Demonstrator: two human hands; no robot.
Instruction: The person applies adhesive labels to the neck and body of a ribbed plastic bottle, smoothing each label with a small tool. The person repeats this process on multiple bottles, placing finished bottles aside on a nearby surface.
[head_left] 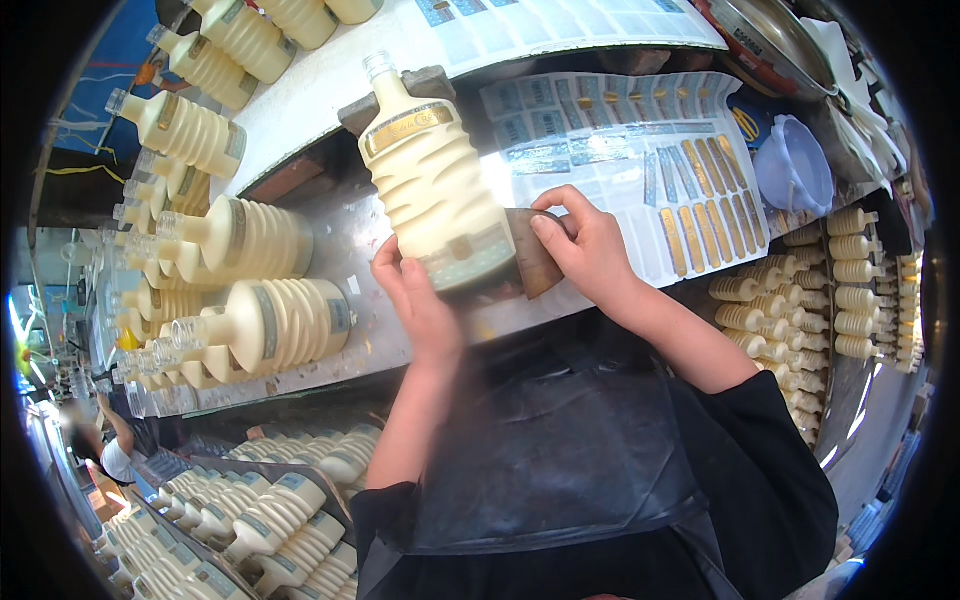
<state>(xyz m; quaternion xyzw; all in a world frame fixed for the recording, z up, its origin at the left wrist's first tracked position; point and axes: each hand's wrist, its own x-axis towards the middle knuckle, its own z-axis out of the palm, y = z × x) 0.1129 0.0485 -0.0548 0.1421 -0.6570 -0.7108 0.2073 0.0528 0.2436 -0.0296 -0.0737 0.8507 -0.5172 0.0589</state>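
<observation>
We've got a cream, spiral-ribbed bottle (430, 190) on the grey metal tabletop (375, 330), neck at a dark block (430, 83), probably propped for steadiness. Our left fingers (386, 268) grip its base; our right fingers (566, 198) pinch a flat brown piece (537, 262) beside it. Its rectangular gold label (410, 128) shows lettering, kinda blurry.

I count two bare hands, one left hand (418, 305) and one right hand (588, 248), and between them one cream bottle with wavy body (435, 185). There is one flat brown piece (535, 262) and one lavender plastic bucket (793, 165). The long gold label strips (673, 243) are at least nine, the narrow blue strips (668, 175) at least three. Other cream ribbed bottles (285, 320) are dozens, too crowded for an exact number
</observation>
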